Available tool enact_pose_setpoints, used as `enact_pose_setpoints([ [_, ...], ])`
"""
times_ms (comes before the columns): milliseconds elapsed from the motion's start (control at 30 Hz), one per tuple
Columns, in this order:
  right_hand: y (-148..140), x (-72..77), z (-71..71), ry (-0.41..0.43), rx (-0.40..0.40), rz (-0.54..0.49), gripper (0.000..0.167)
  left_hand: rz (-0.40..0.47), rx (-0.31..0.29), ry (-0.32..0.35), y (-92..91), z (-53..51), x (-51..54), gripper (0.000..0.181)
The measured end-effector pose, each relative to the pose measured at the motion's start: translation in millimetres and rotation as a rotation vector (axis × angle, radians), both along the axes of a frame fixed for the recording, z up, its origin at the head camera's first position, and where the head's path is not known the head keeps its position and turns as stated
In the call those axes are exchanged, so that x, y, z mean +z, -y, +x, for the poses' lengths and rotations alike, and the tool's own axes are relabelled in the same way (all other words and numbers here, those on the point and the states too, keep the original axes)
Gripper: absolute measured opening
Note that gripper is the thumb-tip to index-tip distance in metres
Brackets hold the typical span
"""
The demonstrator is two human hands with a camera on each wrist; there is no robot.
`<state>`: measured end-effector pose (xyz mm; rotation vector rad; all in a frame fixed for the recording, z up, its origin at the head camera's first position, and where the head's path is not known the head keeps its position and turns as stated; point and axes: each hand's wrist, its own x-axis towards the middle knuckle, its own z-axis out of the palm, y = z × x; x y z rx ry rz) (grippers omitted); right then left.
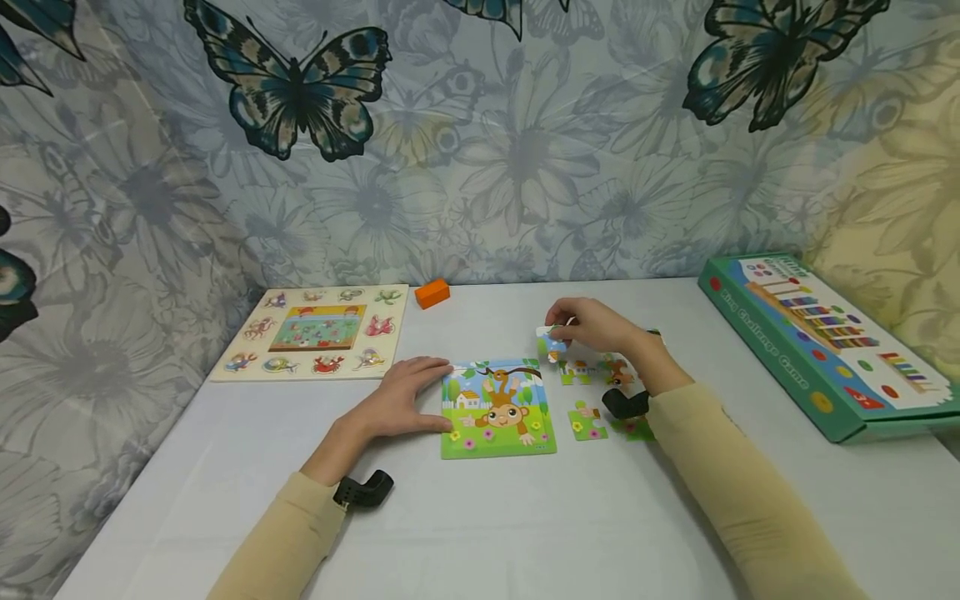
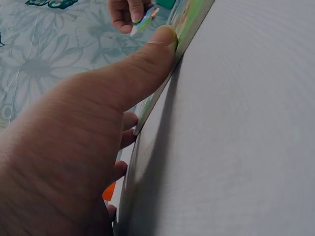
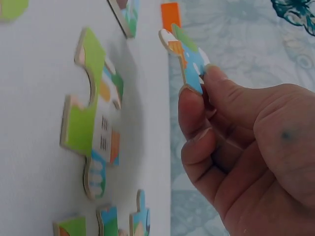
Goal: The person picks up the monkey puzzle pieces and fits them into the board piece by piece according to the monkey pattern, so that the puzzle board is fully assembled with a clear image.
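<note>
A square board with a monkey picture [image 1: 498, 412] lies mid-table. My left hand [image 1: 401, 398] rests at its left side, fingers spread, the thumb [image 2: 160, 44] touching the board's edge in the left wrist view. Right of the board and above the table, my right hand [image 1: 592, 323] pinches a blue and green puzzle piece [image 3: 189, 56] between thumb and fingertips. Loose pieces lie on the table below that hand, among them a green one with flowers [image 1: 587, 423] and one with a house [image 3: 102, 130]; the right wrist partly covers others.
At the back left lies a cream board with small animal pictures [image 1: 247, 360]. An orange block [image 1: 432, 293] stands near the back edge of the white table [image 1: 480, 533]. On the right is a large green game box [image 1: 825, 350]. A patterned cloth hangs behind.
</note>
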<state>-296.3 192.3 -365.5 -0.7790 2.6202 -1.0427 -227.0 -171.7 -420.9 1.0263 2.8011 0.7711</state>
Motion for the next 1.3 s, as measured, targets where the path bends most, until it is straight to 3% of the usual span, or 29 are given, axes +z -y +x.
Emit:
enact_pose_setpoints([
  [233,12.7,-1.2,9.5,0.011,0.036,-0.018,0.014,0.011,0.012,-0.015,-0.4,0.9,-5.4,0.087],
  [500,36.3,-2.2,20.0,0.032,0.089,-0.031,0.012,-0.001,0.033,-0.014,-3.3,1.5,-4.8,0.086],
  [1067,75.1,-12.4,28.8,0.095,0.134,-0.055,0.007,-0.018,0.051,-0.017,-12.8,1.7,-2.9,0.085],
  [1300,93.0,-17.1,32.5,0.061,0.14,-0.024,0.009,-0.023,0.065,-0.011,-11.6,2.4,-5.0,0.085],
])
